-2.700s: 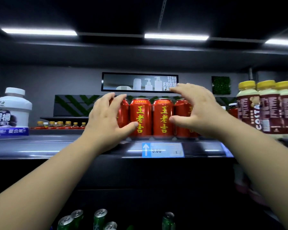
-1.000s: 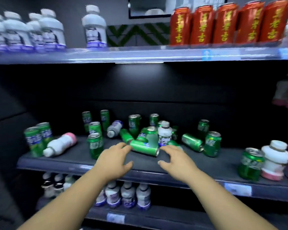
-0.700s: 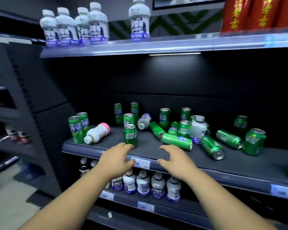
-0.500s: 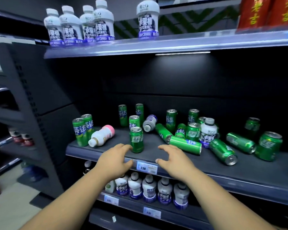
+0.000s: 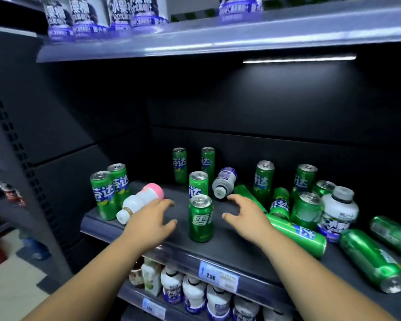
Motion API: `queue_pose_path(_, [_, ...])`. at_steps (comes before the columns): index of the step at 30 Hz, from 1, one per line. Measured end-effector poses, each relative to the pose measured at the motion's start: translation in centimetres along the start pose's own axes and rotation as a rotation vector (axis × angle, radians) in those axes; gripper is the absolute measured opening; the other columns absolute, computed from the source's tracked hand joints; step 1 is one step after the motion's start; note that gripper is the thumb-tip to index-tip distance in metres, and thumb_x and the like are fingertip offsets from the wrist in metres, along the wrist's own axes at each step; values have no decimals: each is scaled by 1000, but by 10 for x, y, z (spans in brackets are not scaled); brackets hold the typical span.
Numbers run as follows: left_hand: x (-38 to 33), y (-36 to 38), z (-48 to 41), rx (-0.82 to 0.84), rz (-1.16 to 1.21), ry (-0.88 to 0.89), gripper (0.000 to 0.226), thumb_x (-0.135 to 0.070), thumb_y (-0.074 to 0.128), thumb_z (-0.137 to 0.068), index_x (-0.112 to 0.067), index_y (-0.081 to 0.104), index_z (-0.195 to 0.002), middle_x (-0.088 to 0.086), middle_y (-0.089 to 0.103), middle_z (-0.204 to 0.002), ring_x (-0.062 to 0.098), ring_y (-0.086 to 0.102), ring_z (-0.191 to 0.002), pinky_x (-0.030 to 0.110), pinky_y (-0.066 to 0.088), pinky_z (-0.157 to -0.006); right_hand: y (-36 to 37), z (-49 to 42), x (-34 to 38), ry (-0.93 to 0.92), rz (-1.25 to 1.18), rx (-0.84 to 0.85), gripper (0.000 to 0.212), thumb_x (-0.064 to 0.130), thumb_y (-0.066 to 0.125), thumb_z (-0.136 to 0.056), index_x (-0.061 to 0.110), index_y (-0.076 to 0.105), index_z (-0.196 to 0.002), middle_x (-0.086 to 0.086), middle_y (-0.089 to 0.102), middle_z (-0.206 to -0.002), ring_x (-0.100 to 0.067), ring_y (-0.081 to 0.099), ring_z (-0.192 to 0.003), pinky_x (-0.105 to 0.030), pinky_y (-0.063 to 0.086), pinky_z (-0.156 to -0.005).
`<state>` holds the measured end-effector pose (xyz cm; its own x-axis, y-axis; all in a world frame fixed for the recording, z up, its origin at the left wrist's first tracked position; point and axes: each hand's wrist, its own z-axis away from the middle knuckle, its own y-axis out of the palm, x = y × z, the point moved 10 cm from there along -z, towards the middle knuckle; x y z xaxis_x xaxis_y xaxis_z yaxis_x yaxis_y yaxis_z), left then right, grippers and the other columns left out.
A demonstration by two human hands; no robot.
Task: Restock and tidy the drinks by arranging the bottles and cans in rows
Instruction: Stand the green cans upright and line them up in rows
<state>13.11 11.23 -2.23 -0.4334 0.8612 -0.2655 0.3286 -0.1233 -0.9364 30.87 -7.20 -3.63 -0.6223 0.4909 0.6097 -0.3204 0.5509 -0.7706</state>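
Observation:
A short green can [image 5: 201,218] stands upright near the front of the dark middle shelf [image 5: 220,251]. My left hand [image 5: 149,222] hovers just left of it and my right hand [image 5: 245,218] just right of it, both with fingers spread and holding nothing. A white bottle with a pink base [image 5: 140,202] lies on its side by my left hand. Behind stand several tall green cans [image 5: 197,185]. A white bottle with a purple label [image 5: 225,183] lies tipped over. More green cans lie toppled at the right, one long can [image 5: 296,235] under my right wrist.
Two tall green cans [image 5: 109,191] stand at the shelf's left end. An upright white bottle [image 5: 338,212] stands among the cans at right. White bottles fill the top shelf [image 5: 195,40] and the lower shelf [image 5: 195,295]. A price tag [image 5: 218,275] reads 2.50.
The view dropped from the red cans on the top shelf to the middle shelf. Both hands reached forward over the shelf edge and now flank the short green can.

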Motion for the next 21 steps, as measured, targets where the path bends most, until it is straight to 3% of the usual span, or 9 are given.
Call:
queue_pose_path(4, [17, 10, -41, 20, 10, 29, 62, -55, 52, -78, -27, 52, -133, -7, 59, -131, 16, 56, -118, 32, 47, -96, 18, -35, -10, 51, -54, -22, 58, 31, 73, -82, 23, 54, -136, -2, 58, -131, -20, 56, -120, -28, 43, -98])
queue_pose_path(9, [19, 13, -112, 12, 25, 158, 65, -63, 43, -72, -34, 53, -129, -11, 58, -126, 14, 59, -113, 35, 50, -94, 26, -72, -25, 177, -181, -110, 57, 27, 76, -80, 23, 56, -134, -3, 63, -121, -19, 61, -100, -27, 46, -87])
queue_pose_path(13, [-2, 4, -170, 38, 15, 311, 66, -55, 50, -75, -28, 53, -136, -5, 58, -136, 16, 55, -124, 32, 46, -102, 15, -85, -29, 237, -245, -229, 60, 34, 74, -73, 21, 58, -129, 1, 65, -117, -18, 63, -103, -30, 48, -91])
queue_pose_path(15, [-10, -1, -193, 52, 31, 375, 66, -52, 54, -77, -26, 52, -138, -3, 55, -140, 18, 53, -128, 28, 43, -105, 9, -90, -26, 232, -295, -274, 51, 22, 77, -77, 21, 60, -126, 5, 64, -112, -14, 62, -100, -27, 48, -89])
queue_pose_path(18, [-9, -7, -221, 66, 43, 376, 56, -40, 67, -85, -27, 51, -136, -1, 51, -141, 18, 46, -132, 26, 39, -105, -4, -96, -12, 171, -407, -345, 43, 14, 75, -78, 32, 59, -113, 13, 65, -105, -8, 65, -93, -29, 52, -88])
queue_pose_path(21, [2, -10, -243, 67, 21, 328, 55, -36, 72, -82, -29, 52, -133, -1, 52, -136, 21, 51, -126, 33, 44, -103, -8, -105, 11, 116, -487, -314, 38, 16, 76, -77, 38, 61, -104, 11, 70, -99, 1, 66, -88, -24, 53, -83])
